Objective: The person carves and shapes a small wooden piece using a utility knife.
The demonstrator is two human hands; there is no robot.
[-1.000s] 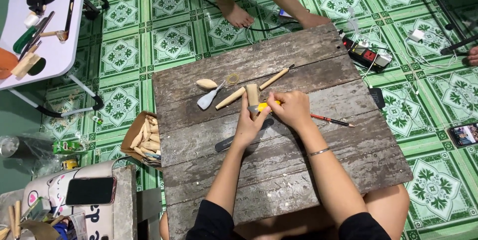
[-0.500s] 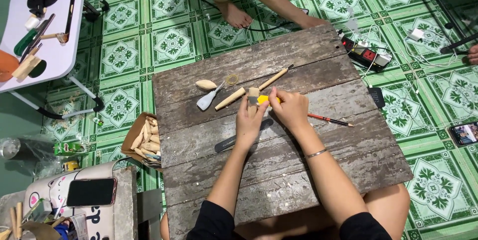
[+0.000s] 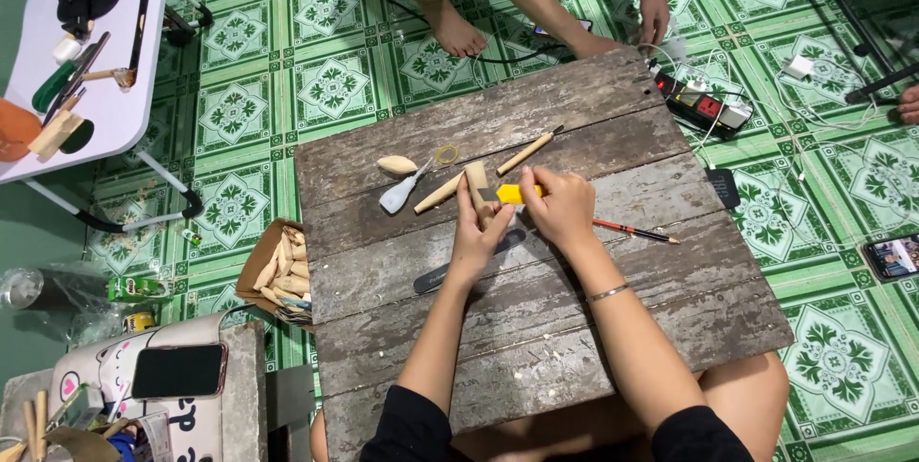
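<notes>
1. Wood being carved — a pale stick (image 3: 476, 181) is gripped upright in the left hand (image 3: 479, 232), fingers clamped round its lower part, over the middle of the plank table (image 3: 536, 347).
2. A yellow knife (image 3: 510, 194) is pinched in the right hand (image 3: 563, 208), fingers closed on the handle, blade laid against the stick's side.
3. Step judged: shaving the stick. The next cut calls for a firm hold and a stroke kept off the left fingers.
4. Laid just beyond — a spoon blank (image 3: 397, 165), a dowel (image 3: 528, 150), a red pencil (image 3: 634, 230); a file (image 3: 450, 266) lies under the left wrist.
</notes>
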